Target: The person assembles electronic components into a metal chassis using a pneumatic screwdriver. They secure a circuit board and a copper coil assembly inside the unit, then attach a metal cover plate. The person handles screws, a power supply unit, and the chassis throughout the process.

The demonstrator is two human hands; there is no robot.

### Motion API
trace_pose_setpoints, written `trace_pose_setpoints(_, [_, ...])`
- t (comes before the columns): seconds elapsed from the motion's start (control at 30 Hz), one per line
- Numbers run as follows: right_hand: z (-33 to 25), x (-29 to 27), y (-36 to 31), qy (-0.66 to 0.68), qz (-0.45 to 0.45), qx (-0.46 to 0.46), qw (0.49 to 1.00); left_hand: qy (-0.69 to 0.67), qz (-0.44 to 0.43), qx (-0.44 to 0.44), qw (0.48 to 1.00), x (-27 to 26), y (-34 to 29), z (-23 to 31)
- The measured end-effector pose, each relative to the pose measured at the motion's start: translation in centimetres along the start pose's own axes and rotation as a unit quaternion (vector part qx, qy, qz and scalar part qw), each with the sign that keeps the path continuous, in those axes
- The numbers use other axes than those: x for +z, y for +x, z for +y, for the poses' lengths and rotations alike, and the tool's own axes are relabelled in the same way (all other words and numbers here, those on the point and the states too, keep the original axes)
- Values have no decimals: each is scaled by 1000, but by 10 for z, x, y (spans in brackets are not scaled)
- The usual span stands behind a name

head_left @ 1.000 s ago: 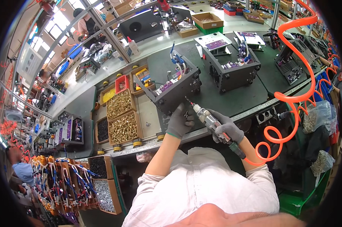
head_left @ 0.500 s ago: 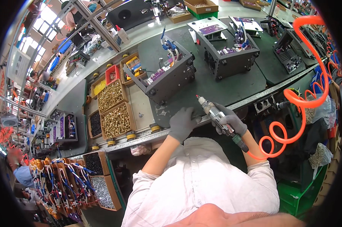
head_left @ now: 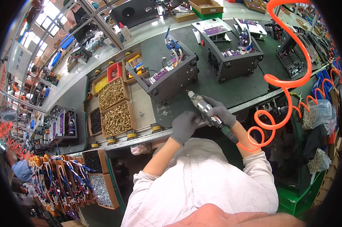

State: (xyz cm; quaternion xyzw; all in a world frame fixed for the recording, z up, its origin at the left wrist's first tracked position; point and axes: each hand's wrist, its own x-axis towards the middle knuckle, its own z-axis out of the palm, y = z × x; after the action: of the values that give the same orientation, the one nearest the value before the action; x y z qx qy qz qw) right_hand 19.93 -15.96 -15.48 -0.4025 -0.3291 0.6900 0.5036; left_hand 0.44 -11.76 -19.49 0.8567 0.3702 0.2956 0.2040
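In a grey glove, my right hand (head_left: 223, 114) is wrapped round a pneumatic screwdriver (head_left: 205, 107). Its tip points up and left, toward the lower side of the nearest dark metal housing (head_left: 175, 84); a gap seems to remain. An orange coiled air hose (head_left: 292, 94) runs from the tool's back end. My left hand (head_left: 183, 127), also gloved, is over the bench edge beside the screwdriver. Its fingers are bent and pressed together; what they hold, if anything, is hidden. Purple circuit boards and blue and white cables show inside the housing.
A second open housing (head_left: 237, 65) stands to the right. Left of my hands are cardboard boxes of brass fittings (head_left: 118, 119), black parts (head_left: 95, 123) and a red bin (head_left: 113, 72). A metal rail (head_left: 167, 133) edges the bench. Cable bundles (head_left: 59, 181) hang at lower left.
My right hand has brought the screwdriver left and up, its tip closer to the nearest housing. The hose has swung left with it. My left hand has shifted slightly.
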Motion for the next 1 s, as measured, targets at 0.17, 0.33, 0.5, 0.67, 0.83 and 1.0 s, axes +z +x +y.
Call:
trace_pose_setpoints(0.17, [3, 0, -2, -28, -5, -2, 1000, -647, -35, -368, 667, -51, 7, -35])
trace_pose_setpoints(0.33, [4, 6, -5, 10, 9, -1, 1000, -763, 29, -374, 527, -62, 19, -34])
trace_pose_setpoints(0.5, [-2, 10, -1, -62, 25, -6, 998, -746, -12, -390, 540, -50, 38, -48])
trace_pose_setpoints(0.67, [3, 10, 1, -21, 18, -14, 1000, -692, 18, -452, 562, -41, 65, -38])
trace_pose_setpoints(0.83, [5, 8, 1, -14, 17, -17, 1000, -694, 42, -480, 535, -20, 86, -39])
trace_pose_setpoints(1.0, [-3, 13, -2, -4, 14, -12, 1000, -734, 26, -455, 504, -11, 93, -42])
